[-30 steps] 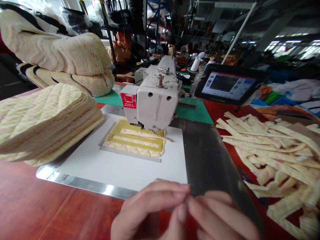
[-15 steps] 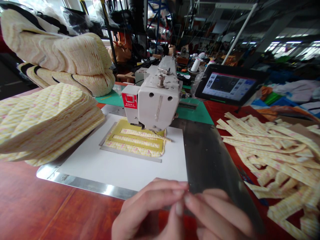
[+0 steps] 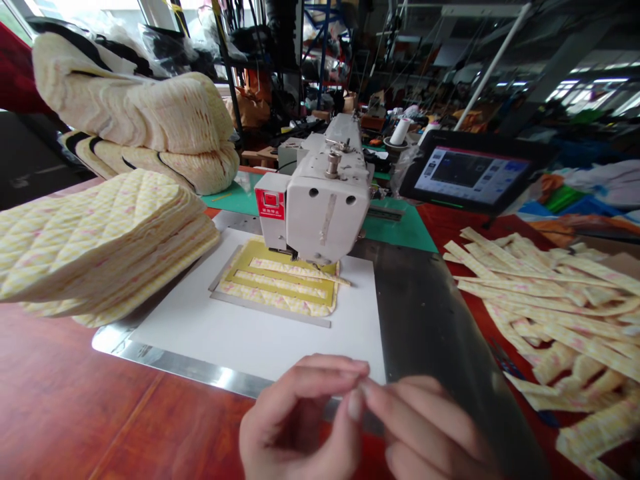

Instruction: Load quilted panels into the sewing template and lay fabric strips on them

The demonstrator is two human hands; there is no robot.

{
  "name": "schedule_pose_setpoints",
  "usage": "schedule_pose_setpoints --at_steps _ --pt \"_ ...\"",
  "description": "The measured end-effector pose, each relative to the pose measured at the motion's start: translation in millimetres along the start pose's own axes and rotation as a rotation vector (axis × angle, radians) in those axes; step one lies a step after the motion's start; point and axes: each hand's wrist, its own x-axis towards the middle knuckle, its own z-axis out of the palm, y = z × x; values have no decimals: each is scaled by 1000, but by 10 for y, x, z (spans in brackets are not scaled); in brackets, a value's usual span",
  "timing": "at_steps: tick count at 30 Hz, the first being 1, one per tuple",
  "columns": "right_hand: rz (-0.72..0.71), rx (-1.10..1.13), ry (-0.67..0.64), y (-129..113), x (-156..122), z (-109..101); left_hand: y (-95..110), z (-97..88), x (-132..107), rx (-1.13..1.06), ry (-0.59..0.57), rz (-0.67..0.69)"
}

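Just in front of the machine bed, my left hand (image 3: 305,417) and my right hand (image 3: 430,427) meet fingertip to fingertip. Both are closed in a pinch; whatever lies between them, if anything, is too small to make out. Beyond them a quilted yellow fabric piece (image 3: 280,300) lies under a yellow slotted template (image 3: 287,281) on a white sheet (image 3: 210,337). One narrow fabric strip (image 3: 295,269) lies across the template, its end sticking out to the right. Over the template's back edge stands the head of a white sewing machine (image 3: 327,207).
Stacked quilted pieces (image 3: 100,233) stand at left, with larger fabric bundles (image 3: 145,113) behind. Loose yellow strips (image 3: 555,300) pile up at right, partly covering blue-handled scissors (image 3: 505,360). A control screen (image 3: 470,170) stands behind them. Thread cones (image 3: 400,132) are farther back.
The view has shifted slightly, so the scene sits farther right. My hands stay pinched together, the fingertips a little changed in position. Fabric and template have not moved on the machine.
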Motion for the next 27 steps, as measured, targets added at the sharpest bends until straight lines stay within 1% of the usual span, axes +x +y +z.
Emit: schedule_pose_setpoints --at_steps 2,4,6,7,9,10,12,14,16,18,20,22,24,27 --pt "-70 -1 56 -12 93 73 -39 -150 22 46 -45 -105" --pt "-97 -4 52 -29 126 164 -99 -312 35 71 -55 -261" --pt "-99 11 -20 -37 110 253 -174 -461 54 77 -69 -402" --pt "-90 31 -74 -30 94 295 -214 -527 75 85 -91 -448" --pt "-54 82 -172 27 69 374 -299 -636 156 132 -153 -487" --pt "-24 94 -198 84 66 417 -343 -679 218 171 -185 -484" --pt "77 46 -208 266 76 523 -440 -742 380 265 -267 -420" --pt "201 -91 -204 529 92 662 -544 -778 563 375 -350 -310" --pt "300 -237 -233 824 89 823 -647 -790 726 482 -420 -180" --pt "362 -314 -275 1076 58 974 -734 -788 836 569 -471 -56" --pt "400 -326 -274 1213 8 1080 -791 -787 879 626 -504 50" --pt "386 -313 -230 1212 -41 1119 -813 -796 868 658 -526 136" --pt "312 -287 -196 1108 -71 1097 -803 -813 834 681 -542 207" --pt "207 -229 -200 924 -62 1029 -760 -825 798 723 -555 281"
